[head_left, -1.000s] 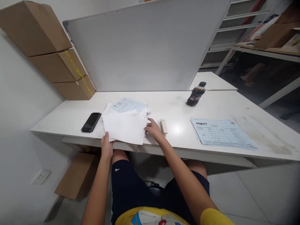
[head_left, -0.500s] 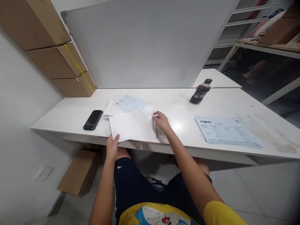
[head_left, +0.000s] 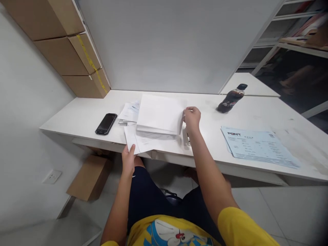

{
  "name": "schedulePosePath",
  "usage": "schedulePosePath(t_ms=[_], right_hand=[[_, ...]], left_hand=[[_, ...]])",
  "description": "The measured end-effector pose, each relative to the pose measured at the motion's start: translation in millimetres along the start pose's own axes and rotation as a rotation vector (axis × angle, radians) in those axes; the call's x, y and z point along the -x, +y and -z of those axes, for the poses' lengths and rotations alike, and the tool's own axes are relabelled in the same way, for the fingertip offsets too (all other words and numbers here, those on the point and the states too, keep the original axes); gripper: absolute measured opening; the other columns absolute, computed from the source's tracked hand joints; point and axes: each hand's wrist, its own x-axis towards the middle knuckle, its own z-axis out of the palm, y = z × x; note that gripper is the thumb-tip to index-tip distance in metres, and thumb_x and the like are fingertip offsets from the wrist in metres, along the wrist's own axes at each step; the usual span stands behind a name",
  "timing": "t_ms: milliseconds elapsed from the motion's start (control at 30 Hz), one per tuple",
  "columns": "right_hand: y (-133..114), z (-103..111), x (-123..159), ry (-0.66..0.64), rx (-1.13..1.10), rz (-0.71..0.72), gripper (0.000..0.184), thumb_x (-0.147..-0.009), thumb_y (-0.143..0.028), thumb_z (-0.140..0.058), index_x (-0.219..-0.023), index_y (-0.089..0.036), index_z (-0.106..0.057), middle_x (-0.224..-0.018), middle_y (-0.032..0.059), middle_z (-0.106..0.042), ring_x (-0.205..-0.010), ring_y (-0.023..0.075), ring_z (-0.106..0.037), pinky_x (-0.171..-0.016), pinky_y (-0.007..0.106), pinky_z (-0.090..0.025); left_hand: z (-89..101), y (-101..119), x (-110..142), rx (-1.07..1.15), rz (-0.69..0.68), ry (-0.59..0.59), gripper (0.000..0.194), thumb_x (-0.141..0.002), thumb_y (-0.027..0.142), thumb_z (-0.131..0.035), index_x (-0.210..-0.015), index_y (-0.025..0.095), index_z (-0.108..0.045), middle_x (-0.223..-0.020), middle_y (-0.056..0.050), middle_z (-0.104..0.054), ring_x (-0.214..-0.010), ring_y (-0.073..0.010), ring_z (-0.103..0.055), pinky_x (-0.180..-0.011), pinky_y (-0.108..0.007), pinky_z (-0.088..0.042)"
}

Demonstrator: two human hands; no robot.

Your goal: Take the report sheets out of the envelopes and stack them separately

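My left hand (head_left: 128, 158) is closed at the desk's front edge, its thumb pressing on the near left corner of some white papers (head_left: 132, 136). Printed lines show on the sheet beside that corner. My right hand (head_left: 192, 118) pinches the right edge of blank white sheets (head_left: 160, 112), which are raised and tilted above the other papers. Behind these sheets, a loose pile of papers (head_left: 130, 112) with a light blue printed form is partly covered. A small shiny metal object (head_left: 189, 139) shows beside my right wrist; its kind is unclear.
A black phone (head_left: 106, 123) lies at the left of the white desk (head_left: 207, 140). A cola bottle (head_left: 232, 99) stands at the back right, and a stack of light blue forms (head_left: 258, 147) lies at the right. Cardboard boxes (head_left: 82, 82) and a whiteboard (head_left: 166, 48) border the back.
My right hand has moved up and away, lifting the blank sheets off the papers and uncovering printed lines. My left hand keeps its hold. The view has shifted slightly.
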Motion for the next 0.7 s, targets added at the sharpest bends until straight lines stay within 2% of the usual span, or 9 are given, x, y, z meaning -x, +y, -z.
schedulePosePath(t_ms=[133, 233, 300, 367, 400, 467, 533, 567, 700], right_hand=[[-6.6, -33.9, -11.1, -0.024, -0.067, -0.104, 0.036, -0.071, -0.016, -0.051, -0.108, -0.018, -0.052, -0.063, -0.0056, -0.05, -0.047, 0.0104, -0.046, -0.045, 0.022, -0.037], [-5.3, -46.6, -10.1, -0.109, -0.045, -0.163, 0.056, -0.076, -0.022, -0.052, -0.131, -0.016, -0.04, -0.084, 0.0021, -0.061, -0.057, 0.0124, -0.058, -0.05, 0.024, -0.046], [2.8, -41.9, -0.2, -0.157, 0.001, -0.104, 0.064, -0.081, -0.029, -0.051, -0.141, -0.02, -0.031, -0.11, 0.0101, -0.062, -0.071, 0.0153, -0.065, -0.06, 0.028, -0.052], [17.0, -29.8, 21.2, -0.172, 0.1, 0.036, 0.067, -0.084, -0.037, -0.051, -0.145, -0.023, -0.027, -0.134, 0.0155, -0.052, -0.097, 0.0216, -0.066, -0.079, 0.038, -0.055], [25.4, -22.9, 36.5, -0.171, 0.17, 0.107, 0.069, -0.083, -0.039, -0.053, -0.145, -0.023, -0.028, -0.141, 0.0173, -0.047, -0.111, 0.0261, -0.061, -0.09, 0.044, -0.052], [41.4, -10.6, 73.1, -0.177, 0.311, 0.2, 0.074, -0.08, -0.041, -0.058, -0.145, -0.018, -0.03, -0.147, 0.0205, -0.041, -0.133, 0.0348, -0.044, -0.108, 0.057, -0.036], [52.5, -2.6, 109.9, -0.212, 0.372, 0.218, 0.075, -0.079, -0.04, -0.059, -0.144, -0.013, -0.032, -0.148, 0.0224, -0.04, -0.14, 0.0384, -0.033, -0.115, 0.061, -0.022], [55.3, 0.2, 125.3, -0.233, 0.357, 0.212, 0.073, -0.081, -0.039, -0.057, -0.145, -0.014, -0.032, -0.148, 0.0213, -0.04, -0.141, 0.0377, -0.032, -0.116, 0.061, -0.02], [51.7, 10.4, 153.4, -0.292, 0.148, 0.082, 0.067, -0.083, -0.039, -0.055, -0.144, -0.022, -0.033, -0.148, 0.014, -0.042, -0.139, 0.0304, -0.037, -0.115, 0.052, -0.031]], left_hand=[[-15.9, 3.6, 9.5, -0.3, -0.101, 0.094, 0.033, -0.07, 0.027, -0.079, -0.1, 0.018, -0.07, -0.101, -0.01, -0.073, -0.095, -0.0272, -0.069, -0.078, -0.036, -0.057], [-21.7, -1.8, 16.8, -0.478, -0.153, 0.147, 0.031, -0.067, 0.018, -0.077, -0.097, 0.021, -0.069, -0.101, -0.01, -0.072, -0.101, -0.0302, -0.067, -0.089, -0.041, -0.054], [-18.9, -9.4, 21.9, -0.503, -0.133, 0.166, 0.029, -0.068, 0.017, -0.076, -0.096, 0.021, -0.068, -0.1, -0.01, -0.072, -0.101, -0.031, -0.068, -0.091, -0.042, -0.053], [-11.4, -18.3, 25.9, -0.464, -0.105, 0.191, 0.028, -0.07, 0.019, -0.074, -0.096, 0.02, -0.068, -0.1, -0.01, -0.073, -0.101, -0.0303, -0.068, -0.091, -0.042, -0.053], [-6.6, -22.6, 27.2, -0.427, -0.093, 0.211, 0.028, -0.07, 0.019, -0.074, -0.097, 0.02, -0.067, -0.101, -0.01, -0.073, -0.101, -0.0295, -0.068, -0.091, -0.041, -0.053], [4.0, -29.6, 27.8, -0.314, -0.079, 0.251, 0.032, -0.07, 0.019, -0.074, -0.101, 0.019, -0.066, -0.104, -0.009, -0.073, -0.102, -0.0271, -0.068, -0.091, -0.038, -0.054], [14.4, -33.6, 26.4, -0.175, -0.058, 0.25, 0.038, -0.068, 0.02, -0.076, -0.105, 0.018, -0.065, -0.108, -0.009, -0.072, -0.102, -0.0246, -0.069, -0.093, -0.037, -0.054], [19.2, -34.3, 25.3, -0.113, -0.041, 0.225, 0.043, -0.067, 0.02, -0.078, -0.108, 0.018, -0.065, -0.109, -0.008, -0.072, -0.103, -0.0239, -0.069, -0.094, -0.036, -0.053], [33.1, -29.9, 21.6, 0.018, -0.005, 0.111, 0.056, -0.06, 0.027, -0.086, -0.112, 0.017, -0.066, -0.11, -0.009, -0.073, -0.103, -0.0241, -0.069, -0.098, -0.038, -0.052]])
